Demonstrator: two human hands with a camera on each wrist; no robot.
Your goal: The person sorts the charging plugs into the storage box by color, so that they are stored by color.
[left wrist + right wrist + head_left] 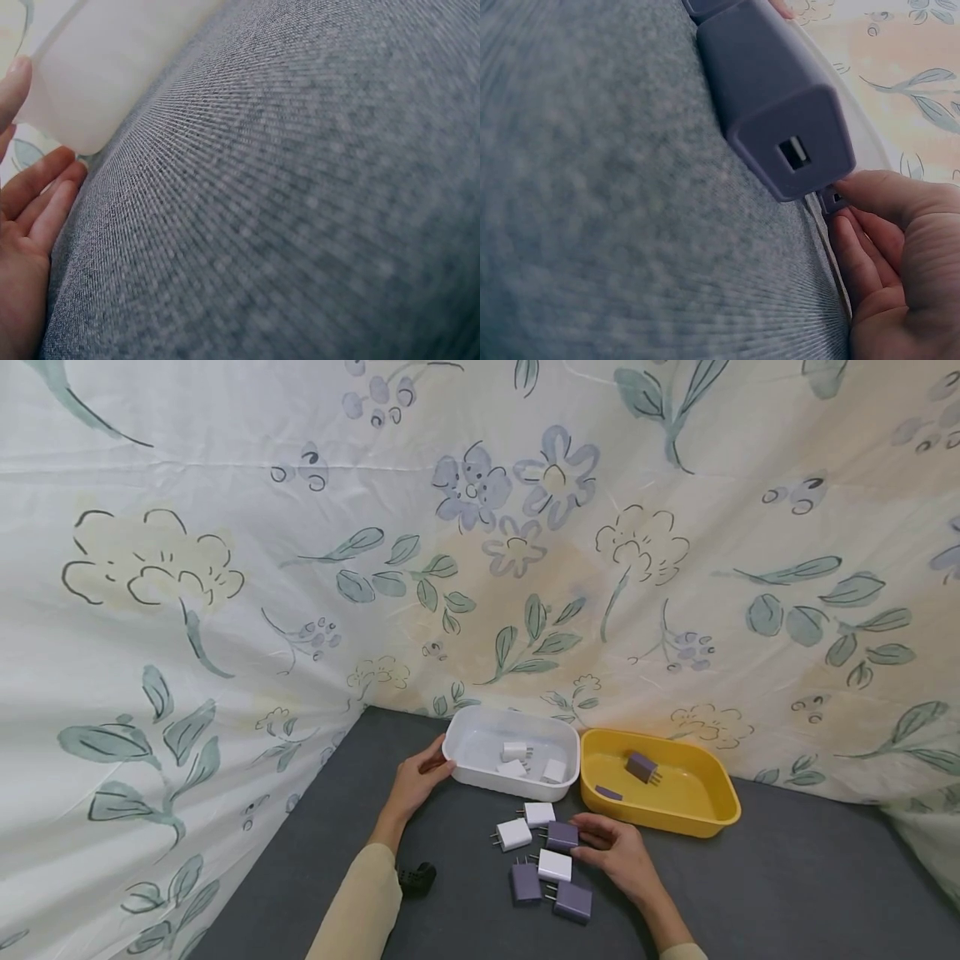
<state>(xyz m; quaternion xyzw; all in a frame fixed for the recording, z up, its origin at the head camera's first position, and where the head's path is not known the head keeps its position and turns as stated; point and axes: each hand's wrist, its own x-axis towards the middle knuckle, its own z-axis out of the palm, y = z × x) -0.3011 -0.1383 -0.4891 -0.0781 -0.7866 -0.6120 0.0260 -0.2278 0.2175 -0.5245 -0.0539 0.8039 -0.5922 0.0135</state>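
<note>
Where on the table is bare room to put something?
Broadest patch: table, right of the yellow bin and right hand. Smaller gap: between left hand and loose white chargers, in front of the white bin. Crowded: beside the right hand, with purple chargers too.

Chargers (555, 866) obstruct the middle; cloth (810, 877) at right gives passage.

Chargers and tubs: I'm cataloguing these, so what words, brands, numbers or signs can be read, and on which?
None can be read.
Purple charger nearest right wrist camera: port, no legible lettering.
Other chargers: any print too small to read.
White tub, yellow tub: no lettering shows.
</note>
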